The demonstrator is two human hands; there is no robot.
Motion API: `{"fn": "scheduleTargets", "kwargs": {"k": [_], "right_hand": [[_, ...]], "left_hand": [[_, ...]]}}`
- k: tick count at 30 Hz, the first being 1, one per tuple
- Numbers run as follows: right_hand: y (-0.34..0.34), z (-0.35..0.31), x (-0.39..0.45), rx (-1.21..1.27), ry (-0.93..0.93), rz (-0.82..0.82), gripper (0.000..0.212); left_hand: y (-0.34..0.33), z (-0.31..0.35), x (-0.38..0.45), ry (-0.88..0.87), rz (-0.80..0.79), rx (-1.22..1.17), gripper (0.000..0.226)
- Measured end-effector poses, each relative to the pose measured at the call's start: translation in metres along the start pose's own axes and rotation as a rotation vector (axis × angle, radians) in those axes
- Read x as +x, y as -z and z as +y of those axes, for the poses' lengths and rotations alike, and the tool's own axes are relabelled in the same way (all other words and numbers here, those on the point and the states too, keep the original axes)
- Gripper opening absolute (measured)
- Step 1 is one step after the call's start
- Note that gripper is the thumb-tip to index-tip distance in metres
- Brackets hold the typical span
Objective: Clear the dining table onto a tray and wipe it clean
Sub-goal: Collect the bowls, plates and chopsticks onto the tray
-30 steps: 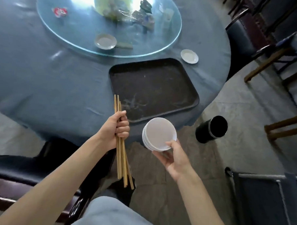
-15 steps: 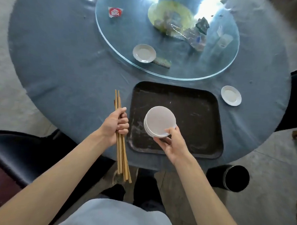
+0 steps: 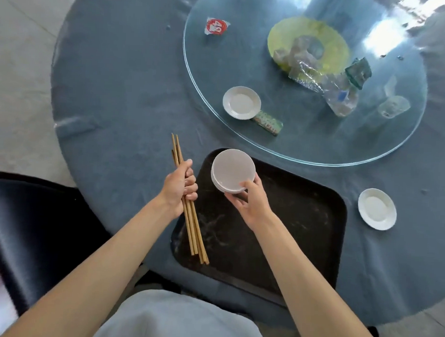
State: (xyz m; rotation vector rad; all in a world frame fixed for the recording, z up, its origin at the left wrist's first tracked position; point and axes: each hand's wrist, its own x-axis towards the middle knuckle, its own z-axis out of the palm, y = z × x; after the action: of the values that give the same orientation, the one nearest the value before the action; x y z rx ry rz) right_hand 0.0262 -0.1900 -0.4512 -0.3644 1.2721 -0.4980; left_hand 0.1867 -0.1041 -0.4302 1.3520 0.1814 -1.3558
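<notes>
So, fingers first: the right hand has a stack of small white plates pinched at the near rim, thumb on top of the edge and the other fingers curled underneath. The stack sits tilted a bit toward the camera, over the far left corner of the dark tray. Can't tell if it's touching the tray or hanging just above it. Hard to count the plates too, I only see a few rims layered at the left side.

The left hand is closed in a fist around a bundle of wooden chopsticks, gripping them about a third of the way down from the far tips. The far ends poke out past the thumb over the blue tablecloth, the near ends run down over the tray's left edge. Exact number of sticks is not clear, they overlap.

Both forearms are bare and reach forward from the bottom of the frame, the left angled up to the right, the right angled up to the left, so the hands end up close together but not touching.

Further out: one white saucer lies on the cloth just right of the tray, and another saucer sits on the glass turntable next to a green wrapper. There's crumpled clear plastic and a red label on the glass as well. The turntable's far right is washed out by glare.
</notes>
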Motion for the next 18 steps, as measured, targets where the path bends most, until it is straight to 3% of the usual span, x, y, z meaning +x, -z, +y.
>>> {"fn": "scheduleTargets", "kwargs": {"k": [7, 12, 16, 18], "right_hand": [[-0.003, 0.001, 0.027, -0.005, -0.01, -0.007, 0.057], [0.002, 0.003, 0.018, -0.139, 0.013, 0.014, 0.064], [0.017, 0.001, -0.02, -0.4, 0.242, 0.2, 0.053], [0.023, 0.0, -0.046, -0.462, 0.416, 0.181, 0.043]], "left_hand": [[0.002, -0.006, 0.013, -0.076, 0.077, 0.068, 0.051], [-0.01, -0.016, 0.0, -0.237, 0.05, 0.226, 0.046], [-0.024, -0.026, -0.024, -0.49, -0.095, 0.439, 0.045], [-0.029, -0.033, -0.036, -0.542, -0.205, 0.512, 0.045]]}}
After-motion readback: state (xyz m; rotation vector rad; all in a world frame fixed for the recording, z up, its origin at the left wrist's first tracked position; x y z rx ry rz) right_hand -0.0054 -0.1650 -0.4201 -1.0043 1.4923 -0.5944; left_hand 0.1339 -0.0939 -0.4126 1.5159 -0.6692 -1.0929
